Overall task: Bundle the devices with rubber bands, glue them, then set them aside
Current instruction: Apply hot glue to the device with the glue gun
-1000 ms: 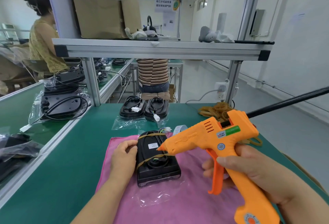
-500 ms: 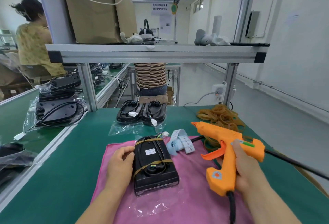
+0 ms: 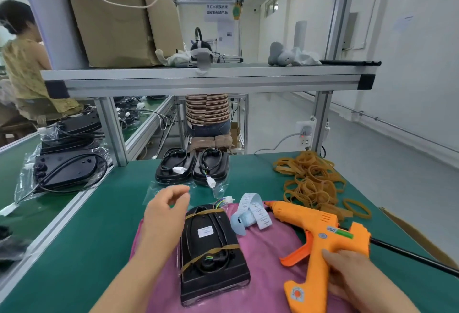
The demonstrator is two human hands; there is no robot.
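A black device bundle [image 3: 211,253] wrapped with two tan rubber bands lies on a pink cloth [image 3: 268,258] at the front of the green table. My left hand [image 3: 165,209] hovers just left of its far end, fingers loosely curled, holding nothing. The orange glue gun [image 3: 315,238] lies on its side on the cloth to the right, nozzle pointing left. My right hand [image 3: 352,275] rests on its handle with the fingers lying over it. Two more black devices [image 3: 192,167] with coiled cables sit in clear bags further back.
A heap of tan rubber bands [image 3: 310,181] lies at the right rear. A roll of white labels [image 3: 250,213] sits between bundle and gun. Bagged devices [image 3: 67,171] fill the left conveyor. An aluminium shelf [image 3: 206,79] spans overhead. Two people sit beyond.
The glue gun came down from over the bundle and now lies on the cloth. My left hand has lifted off the bundle's side and moved toward its far end.
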